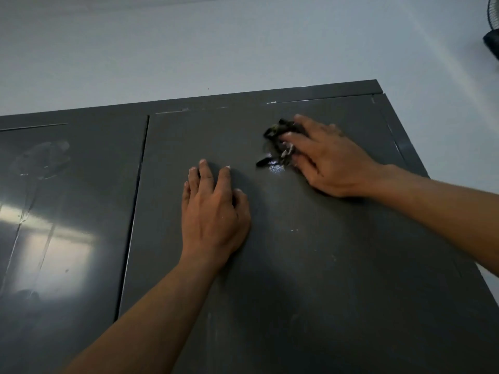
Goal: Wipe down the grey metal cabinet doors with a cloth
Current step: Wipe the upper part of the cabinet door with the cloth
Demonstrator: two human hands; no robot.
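pale wall (243,44) above a grey cabinet (237,101). near the top right corner of the right door (310,279) the right grip (324,160) clutches the dark cloth (275,137) against the metal; the left grip (213,211) lies flat, fingers straight, bracing. long overlapping strokes downward would serve best, i'd say.

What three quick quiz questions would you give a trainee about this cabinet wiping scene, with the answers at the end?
1. True or false: the left hand holds the cloth.
2. Where does the right hand press the cloth? A a glass window; B the right door; C a wooden table.
3. Which black appliance shows at the top right edge?
Key: 1 false, the left hand lies flat on the right door, holding nothing. 2 B. 3 the fan.
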